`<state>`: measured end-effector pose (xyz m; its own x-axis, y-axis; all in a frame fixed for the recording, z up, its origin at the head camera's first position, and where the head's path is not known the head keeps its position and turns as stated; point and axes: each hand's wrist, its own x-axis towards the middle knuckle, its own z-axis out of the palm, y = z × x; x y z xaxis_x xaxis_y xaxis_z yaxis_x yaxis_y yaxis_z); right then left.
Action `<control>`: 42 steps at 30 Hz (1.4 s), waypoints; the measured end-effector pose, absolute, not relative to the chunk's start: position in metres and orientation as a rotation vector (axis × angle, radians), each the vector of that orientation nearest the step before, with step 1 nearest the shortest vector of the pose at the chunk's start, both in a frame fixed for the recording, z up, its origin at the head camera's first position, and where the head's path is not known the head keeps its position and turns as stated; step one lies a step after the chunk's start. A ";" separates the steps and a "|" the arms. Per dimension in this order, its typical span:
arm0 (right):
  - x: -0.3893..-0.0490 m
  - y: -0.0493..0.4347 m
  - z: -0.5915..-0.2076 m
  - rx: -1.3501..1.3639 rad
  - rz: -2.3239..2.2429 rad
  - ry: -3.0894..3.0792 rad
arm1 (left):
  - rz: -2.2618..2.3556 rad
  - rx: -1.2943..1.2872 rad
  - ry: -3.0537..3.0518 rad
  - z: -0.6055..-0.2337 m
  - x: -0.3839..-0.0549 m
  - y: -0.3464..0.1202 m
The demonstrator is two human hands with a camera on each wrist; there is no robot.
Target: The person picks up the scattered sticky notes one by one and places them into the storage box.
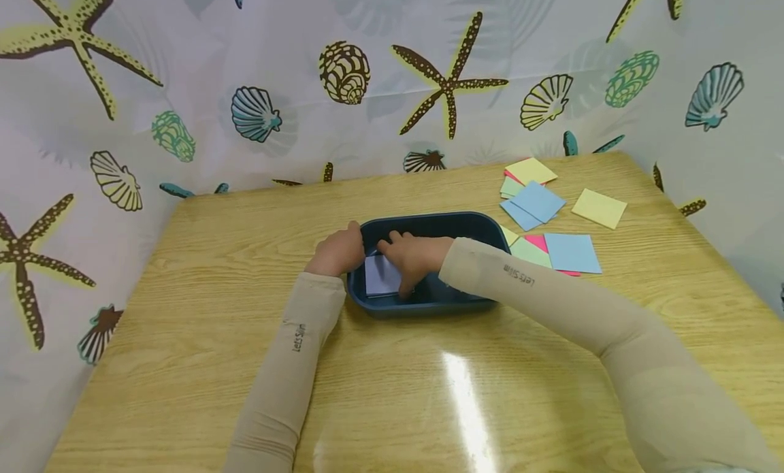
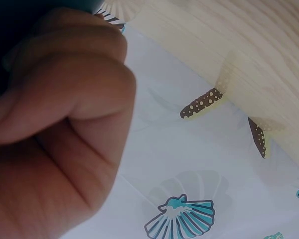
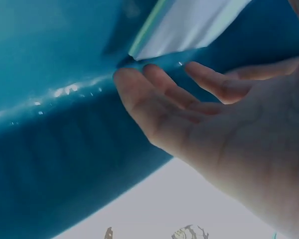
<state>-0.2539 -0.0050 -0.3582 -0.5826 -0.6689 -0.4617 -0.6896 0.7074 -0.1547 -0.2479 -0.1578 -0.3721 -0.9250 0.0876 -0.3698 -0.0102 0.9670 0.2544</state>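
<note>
A dark blue plastic bin (image 1: 429,310) stands near the middle of the table. My left hand (image 1: 343,250) grips its left rim, with curled fingers close up in the left wrist view. Inside the bin, toward the left end, lies a pale lilac stack of paper notes (image 1: 381,275). My right hand (image 1: 418,256) reaches into the bin beside that stack, fingers spread. In the right wrist view the fingertips (image 3: 125,82) are right at the lower edge of the paper stack (image 3: 187,30), loosely bent and not wrapped round it.
Right of the bin lie loose paper notes: a blue one (image 1: 573,252), a green one (image 1: 529,252) and a yellow one (image 1: 600,208). Behind them is an overlapping blue pair (image 1: 537,201). A shell-patterned cloth (image 1: 380,17) hangs along the wooden table's (image 1: 245,255) far edge.
</note>
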 end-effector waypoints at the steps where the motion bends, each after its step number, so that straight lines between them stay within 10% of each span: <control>1: -0.253 -0.004 -0.357 -1.052 0.040 2.428 | 0.357 0.058 2.728 -0.373 -0.248 -0.158; 15: -0.239 0.039 -0.323 -1.088 -0.543 2.640 | 0.363 0.030 2.747 -0.374 -0.245 -0.158; 23: -0.247 0.113 -0.307 -0.638 -0.868 2.934 | 0.355 0.032 2.750 -0.374 -0.244 -0.156; 32: -0.253 0.213 -0.335 -0.025 -0.529 2.963 | 0.357 0.030 2.747 -0.376 -0.250 -0.155; 42: -0.249 0.246 -0.366 0.012 -0.273 2.757 | 0.356 0.041 2.747 -0.374 -0.249 -0.154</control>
<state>-0.2489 0.2463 -0.3658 -0.9320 -0.0278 -0.3614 0.0437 0.9812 -0.1882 -0.2488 -0.1541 -0.3737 -0.9315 0.0746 -0.3560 -0.0185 0.9678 0.2512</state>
